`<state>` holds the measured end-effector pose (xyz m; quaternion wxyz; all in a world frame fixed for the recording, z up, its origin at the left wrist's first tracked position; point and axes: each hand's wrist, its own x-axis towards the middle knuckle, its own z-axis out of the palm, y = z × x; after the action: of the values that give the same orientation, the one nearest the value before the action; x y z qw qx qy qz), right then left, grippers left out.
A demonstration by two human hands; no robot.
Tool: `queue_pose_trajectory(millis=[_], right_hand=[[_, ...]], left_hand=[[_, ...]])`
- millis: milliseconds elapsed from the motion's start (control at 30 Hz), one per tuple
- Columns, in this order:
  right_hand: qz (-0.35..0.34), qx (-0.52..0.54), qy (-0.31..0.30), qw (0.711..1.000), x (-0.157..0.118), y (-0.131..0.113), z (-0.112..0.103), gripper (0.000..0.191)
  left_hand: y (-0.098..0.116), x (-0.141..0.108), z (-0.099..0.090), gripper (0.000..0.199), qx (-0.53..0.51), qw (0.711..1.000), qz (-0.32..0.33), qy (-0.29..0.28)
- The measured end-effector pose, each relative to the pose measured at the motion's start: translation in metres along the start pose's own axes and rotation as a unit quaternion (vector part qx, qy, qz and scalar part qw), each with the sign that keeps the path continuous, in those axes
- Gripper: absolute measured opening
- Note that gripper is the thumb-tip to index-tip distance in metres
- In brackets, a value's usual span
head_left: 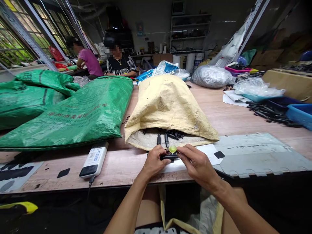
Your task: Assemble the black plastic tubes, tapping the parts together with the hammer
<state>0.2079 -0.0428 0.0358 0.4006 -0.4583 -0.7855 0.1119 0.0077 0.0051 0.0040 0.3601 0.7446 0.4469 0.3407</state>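
Just in front of the sack's mouth, my left hand (156, 161) is closed around a short black tubular part (170, 157). My right hand (198, 164) pinches at the right end of that part with thumb and forefinger. A small yellow-green round piece (172, 149) sits between the fingertips of both hands, above the black part; which fingers bear it is hard to tell. Beyond the hands lies a cream woven sack (168, 100), its open mouth facing me. Several black tubular pieces (166, 139) show inside the opening.
Green woven sacks (92, 110) fill the left side. A white power bank (94, 161) with a cable lies near the front edge. At right are a grey sheet (258, 154), a heap of black parts (270, 113) and a blue bin (301, 113). Two people sit farther back.
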Motion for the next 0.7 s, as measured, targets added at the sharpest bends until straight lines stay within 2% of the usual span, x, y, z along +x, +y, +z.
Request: queue_pose_trajectory(millis=[200, 400, 600, 700], right_hand=[[0.022, -0.085, -0.053, 0.995, -0.007, -0.001, 0.013, 0.027], [0.022, -0.054, 0.019, 0.998, -0.007, 0.001, -0.001, 0.028], [0.029, -0.079, -0.016, 0.996, -0.016, 0.008, -0.001, 0.026], [0.039, -0.069, 0.009, 0.997, -0.01, 0.018, -0.011, 0.025]], left_hand=[[-0.002, 0.001, 0.001, 0.009, 0.016, 1.0, -0.006, -0.001], [-0.003, 0.0, 0.003, 0.019, 0.007, 1.0, -0.026, 0.005], [-0.001, -0.001, 0.004, 0.018, 0.023, 0.999, -0.022, 0.015], [0.002, -0.002, 0.003, 0.016, 0.036, 0.999, -0.016, 0.015]])
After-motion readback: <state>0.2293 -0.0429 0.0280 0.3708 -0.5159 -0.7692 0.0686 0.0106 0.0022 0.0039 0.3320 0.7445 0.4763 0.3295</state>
